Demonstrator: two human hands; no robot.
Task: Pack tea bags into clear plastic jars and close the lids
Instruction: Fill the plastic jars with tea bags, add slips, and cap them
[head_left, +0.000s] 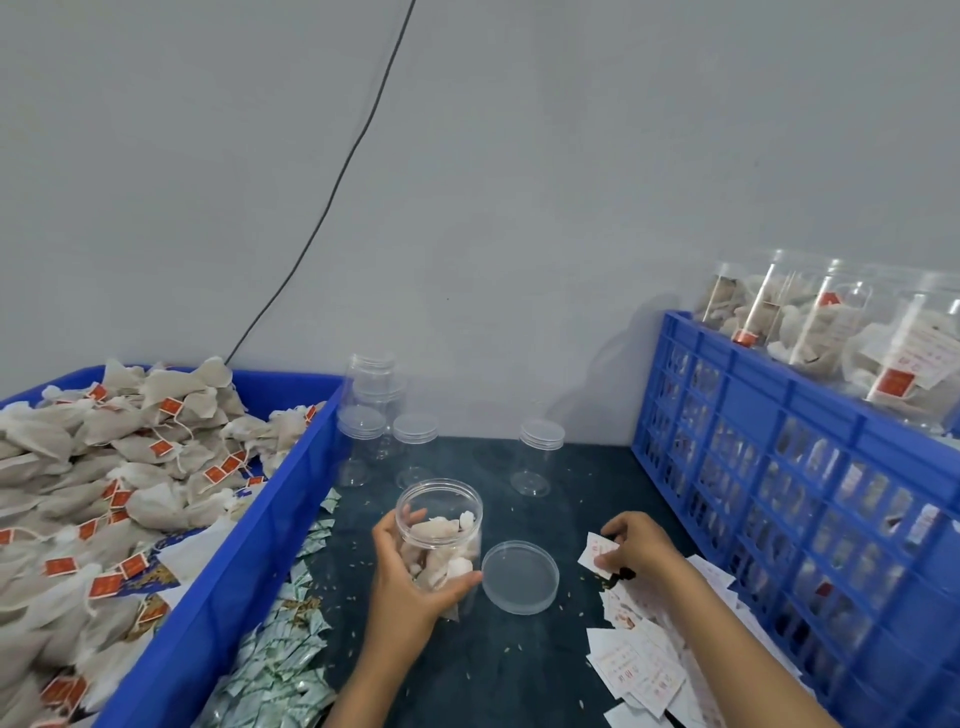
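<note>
Your left hand (415, 577) is wrapped around the open clear plastic jar (439, 535), thumb across its near side and fingers curled round the far side, holding it upright on the dark tabletop (519, 665). The jar is partly filled with white tea bags (439, 551), and its mouth is uncovered. Just right of the jar, nearly touching it, the clear round lid (520, 577) lies flat on the table. Further right of the jar, your right hand (636, 545) pinches a small white paper slip (597, 556) between thumb and fingertips, directly over a loose pile of similar printed slips (644, 670) that spreads toward you along the foot of the blue lattice crate (779, 467). Left of the jar and nearer to you, a heap of small white-and-green sachets (280, 660) lies against the wall of the blue bin (249, 561). That bin, to the jar's left, is heaped with grey-white tea bags carrying red tags (104, 493) on strings. Beyond the jar, a group of empty lidded jars (384, 426) stands by the bin's far corner, some stacked, and one more empty lidded jar (537, 457) stands alone behind and slightly right of the jar. The lattice crate on the right holds filled jars (841, 338), lying on top and visible through its slots. A black cable (332, 197) runs down the grey wall behind the bin.
</note>
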